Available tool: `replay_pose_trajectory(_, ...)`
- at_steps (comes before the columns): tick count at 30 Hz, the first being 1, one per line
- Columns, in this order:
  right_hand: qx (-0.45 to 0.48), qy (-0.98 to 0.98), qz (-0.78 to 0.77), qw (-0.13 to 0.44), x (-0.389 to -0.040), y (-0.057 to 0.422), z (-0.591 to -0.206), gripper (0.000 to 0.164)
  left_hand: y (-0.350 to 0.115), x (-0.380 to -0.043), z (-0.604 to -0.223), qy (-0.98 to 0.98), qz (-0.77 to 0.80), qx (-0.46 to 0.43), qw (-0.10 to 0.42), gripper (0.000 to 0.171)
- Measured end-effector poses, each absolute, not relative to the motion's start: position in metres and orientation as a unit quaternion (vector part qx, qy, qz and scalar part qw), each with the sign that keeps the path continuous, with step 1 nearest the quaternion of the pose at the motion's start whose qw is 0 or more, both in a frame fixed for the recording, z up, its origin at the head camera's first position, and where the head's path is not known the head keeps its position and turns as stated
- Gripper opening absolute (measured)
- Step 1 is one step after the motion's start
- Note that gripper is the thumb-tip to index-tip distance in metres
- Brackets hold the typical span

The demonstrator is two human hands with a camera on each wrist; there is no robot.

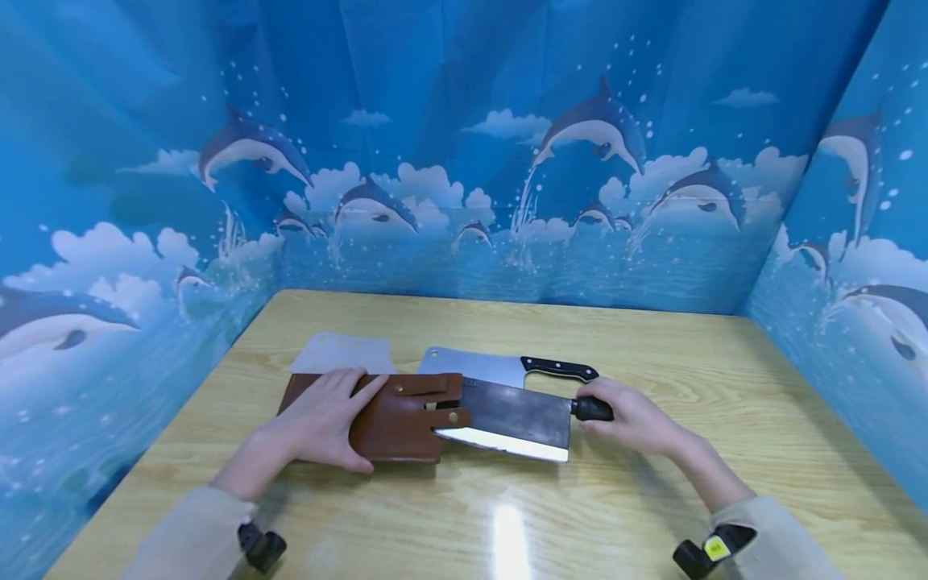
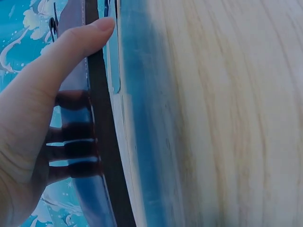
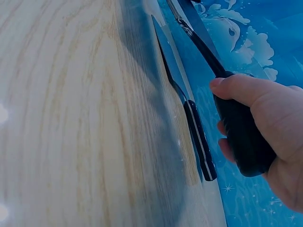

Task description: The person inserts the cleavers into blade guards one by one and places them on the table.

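Observation:
In the head view my left hand (image 1: pixel 326 419) rests on a brown leather sheath (image 1: pixel 399 435), fingers spread over its face and thumb at the near edge. The left wrist view shows the thumb (image 2: pixel 80 45) by the sheath's dark edge. My right hand (image 1: pixel 631 415) grips the black handle (image 3: pixel 244 132) of a cleaver (image 1: pixel 518 415). Its dark blade with a bright cutting edge points left, the far end at the sheath's mouth; how deep it sits is hidden. A snap strap (image 1: pixel 449 417) lies across that end.
Just behind lies a second cleaver (image 1: pixel 471 365) with a black riveted handle (image 1: pixel 558 368), partly covered by the first blade. A pale flat sheet (image 1: pixel 344 353) shows behind the sheath. Dolphin-print curtains (image 1: pixel 449 161) stand around the wood-grain table (image 1: pixel 580 524).

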State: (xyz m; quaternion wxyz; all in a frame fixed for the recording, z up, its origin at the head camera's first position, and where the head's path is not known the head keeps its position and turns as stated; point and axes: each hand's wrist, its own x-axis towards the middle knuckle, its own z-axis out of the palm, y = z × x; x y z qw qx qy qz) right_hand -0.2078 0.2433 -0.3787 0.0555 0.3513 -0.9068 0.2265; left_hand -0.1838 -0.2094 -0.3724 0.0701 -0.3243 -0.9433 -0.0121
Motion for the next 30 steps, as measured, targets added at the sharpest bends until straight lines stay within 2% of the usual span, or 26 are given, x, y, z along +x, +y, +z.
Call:
replay_pose_trajectory(21,0.381,-0.899,0.212,0.036,-0.21,0.234,-0.369,0.029,-0.194,-0.185,-0.369,-0.934,0.025,-0.34,0.111,0.119)
replay_pose_trajectory(30,0.374,-0.903,0.202,0.065,-0.207,0.221,-0.363,0.033,-0.178,-0.183,-0.368,-0.924,0.028,-0.36,0.123,0.12)
